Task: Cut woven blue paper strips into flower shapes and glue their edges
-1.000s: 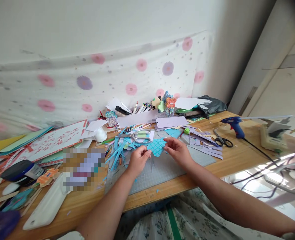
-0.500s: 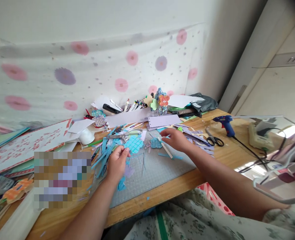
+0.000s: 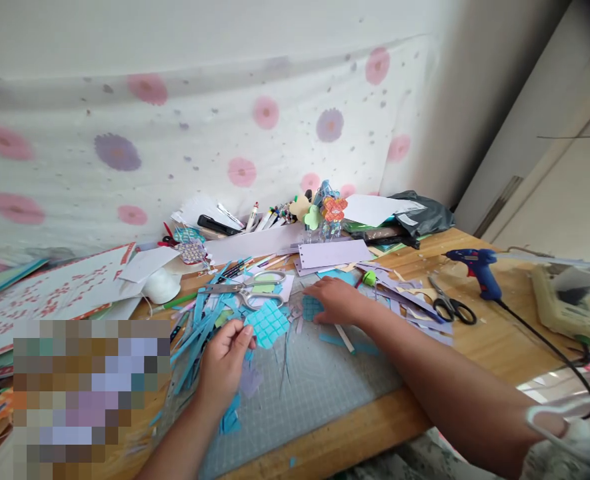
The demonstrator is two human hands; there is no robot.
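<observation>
My left hand (image 3: 229, 350) pinches the edge of a light-blue woven paper piece (image 3: 267, 325) with a grid pattern and scalloped outline, held above the cutting mat (image 3: 319, 387). Over the back of the mat reaches my right hand (image 3: 337, 300), fingers apart and palm down. Partly behind its fingers lies a second blue woven paper piece (image 3: 311, 307); whether the fingertips touch it I cannot tell. A white pen (image 3: 345, 339) pokes out from under this hand. Silver scissors (image 3: 247, 291) rest just beyond the held piece.
Blue paper strips (image 3: 199, 333) are heaped left of the mat. Purple strips (image 3: 415, 303), black-handled scissors (image 3: 452, 310) and a blue glue gun (image 3: 479, 270) lie to the right. Pens, a flower ornament (image 3: 333, 209) and purple card (image 3: 333, 253) stand or lie behind. A white thread spool (image 3: 162, 287) sits left.
My right hand has come down and left, over the second woven piece and the pen. My left hand has brought its woven piece slightly nearer, and the view has shifted.
</observation>
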